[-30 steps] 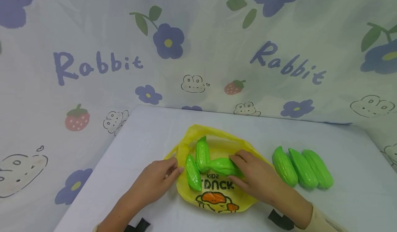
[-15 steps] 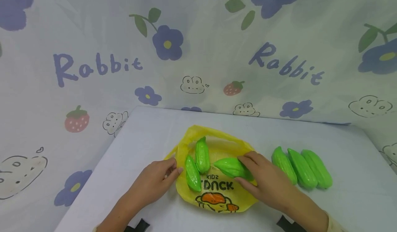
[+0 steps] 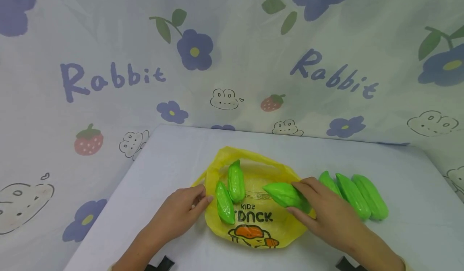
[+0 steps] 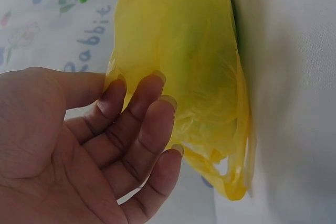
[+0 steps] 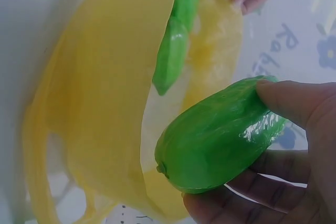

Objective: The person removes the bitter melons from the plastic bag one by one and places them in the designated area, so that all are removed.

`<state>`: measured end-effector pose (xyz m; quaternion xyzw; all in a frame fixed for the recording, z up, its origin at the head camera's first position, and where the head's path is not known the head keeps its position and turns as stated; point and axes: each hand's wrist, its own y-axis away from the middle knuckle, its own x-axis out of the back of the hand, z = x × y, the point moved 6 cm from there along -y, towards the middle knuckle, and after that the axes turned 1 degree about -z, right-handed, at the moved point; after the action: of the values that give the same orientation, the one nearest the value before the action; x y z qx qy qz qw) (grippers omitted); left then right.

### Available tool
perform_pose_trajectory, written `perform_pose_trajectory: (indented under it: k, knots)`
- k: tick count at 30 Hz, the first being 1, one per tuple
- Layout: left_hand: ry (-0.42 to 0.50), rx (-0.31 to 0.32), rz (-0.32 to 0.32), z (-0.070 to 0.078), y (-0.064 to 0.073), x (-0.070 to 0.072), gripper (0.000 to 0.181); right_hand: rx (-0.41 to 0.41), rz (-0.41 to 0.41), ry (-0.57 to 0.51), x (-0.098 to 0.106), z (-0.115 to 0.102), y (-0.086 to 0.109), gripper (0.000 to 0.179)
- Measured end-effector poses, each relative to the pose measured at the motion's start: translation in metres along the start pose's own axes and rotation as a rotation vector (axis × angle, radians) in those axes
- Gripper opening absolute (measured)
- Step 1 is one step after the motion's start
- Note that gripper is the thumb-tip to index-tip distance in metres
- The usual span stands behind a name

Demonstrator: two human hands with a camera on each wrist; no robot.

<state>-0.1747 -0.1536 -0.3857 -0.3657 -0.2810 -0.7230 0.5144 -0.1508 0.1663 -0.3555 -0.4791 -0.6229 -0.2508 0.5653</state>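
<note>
The right hand [image 3: 328,212] is clamped on one green fruit [image 3: 284,194], thumb on one side and fingers on the other, at the right edge of the mouth of the yellow bag [image 3: 290,232]. The left hand [image 3: 185,204] pinches the bag's left rim. To do this step well, I think the rim should be kept steady and wide, so that the fruit passes without catching the thin edge. The glossy skin may be slippery; a firm grip is advisable. One should also avoid knocking the two fruits inside [image 3: 236,182] or the three fruits [image 3: 369,196] on the tabletop [image 3: 181,154].
</note>
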Motion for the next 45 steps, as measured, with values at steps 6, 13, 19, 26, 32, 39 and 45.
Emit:
perform_pose_trajectory:
  k: [6, 13, 19, 26, 32, 39, 45]
  knots:
    - [-0.005, -0.001, -0.002, -0.001, 0.000, -0.001, 0.022, -0.035, -0.007, -0.011, 0.004, 0.006, 0.005, 0.059]
    - [-0.010, 0.004, -0.004, -0.002, 0.000, -0.001, 0.022, -0.035, 0.051, -0.009, 0.016, 0.016, 0.014, 0.054]
    - [-0.004, 0.008, -0.002, -0.002, 0.000, 0.000, 0.021, -0.138, 0.027, -0.034, 0.022, 0.040, 0.025, 0.060]
    - [-0.001, 0.012, -0.006, -0.001, 0.000, 0.001, 0.021, -0.251, 0.024, -0.014, 0.027, 0.067, 0.038, 0.068]
    - [0.001, 0.012, -0.007, 0.000, 0.000, 0.001, 0.022, -0.259, 0.067, -0.024, 0.028, 0.088, 0.044, 0.067]
    - [-0.001, 0.013, -0.007, 0.000, -0.001, 0.001, 0.022, -0.341, 0.037, -0.035, 0.030, 0.122, 0.050, 0.067]
    - [-0.001, 0.014, -0.010, 0.000, 0.000, 0.001, 0.023, -0.407, 0.052, -0.025, 0.035, 0.146, 0.060, 0.072]
